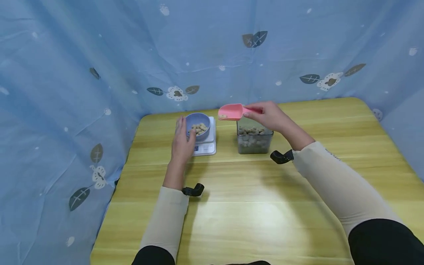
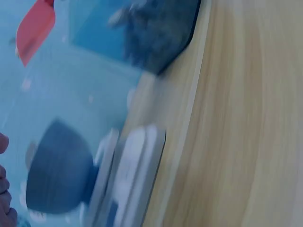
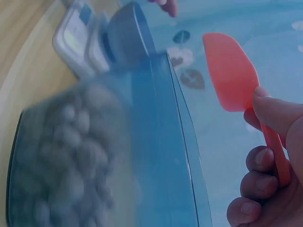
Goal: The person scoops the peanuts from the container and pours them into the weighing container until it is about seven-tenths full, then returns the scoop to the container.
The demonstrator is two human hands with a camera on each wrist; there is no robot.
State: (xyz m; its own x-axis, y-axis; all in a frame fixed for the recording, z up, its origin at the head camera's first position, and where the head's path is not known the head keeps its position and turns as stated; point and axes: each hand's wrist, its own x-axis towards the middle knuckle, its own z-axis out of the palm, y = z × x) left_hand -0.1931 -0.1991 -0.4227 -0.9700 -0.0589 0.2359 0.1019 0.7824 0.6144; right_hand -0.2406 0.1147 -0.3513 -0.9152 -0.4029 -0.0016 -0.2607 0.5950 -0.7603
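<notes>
My right hand (image 1: pixel 267 115) grips the handle of a pink scoop (image 1: pixel 230 112), held over the back left of a clear bin (image 1: pixel 254 144) of what look like unshelled peanuts (image 1: pixel 251 131). A little of the same lies in the scoop's front. On the left, a blue bowl (image 1: pixel 197 116) with some peanuts (image 1: pixel 200 129) stands on a white scale (image 1: pixel 206 148). My left hand (image 1: pixel 182 141) is at the bowl's left side, thumb and fingers spread apart. The left wrist view shows fingertips (image 2: pixel 4 189) just beside the bowl (image 2: pixel 59 170).
The bin is to the right of the scale, with a strip of wooden table (image 1: pixel 228 176) between them. Behind the table hangs a blue patterned curtain (image 1: pixel 212 48), which also runs down the left side. A black wrist camera (image 1: pixel 281 157) sits close to the bin's front right corner.
</notes>
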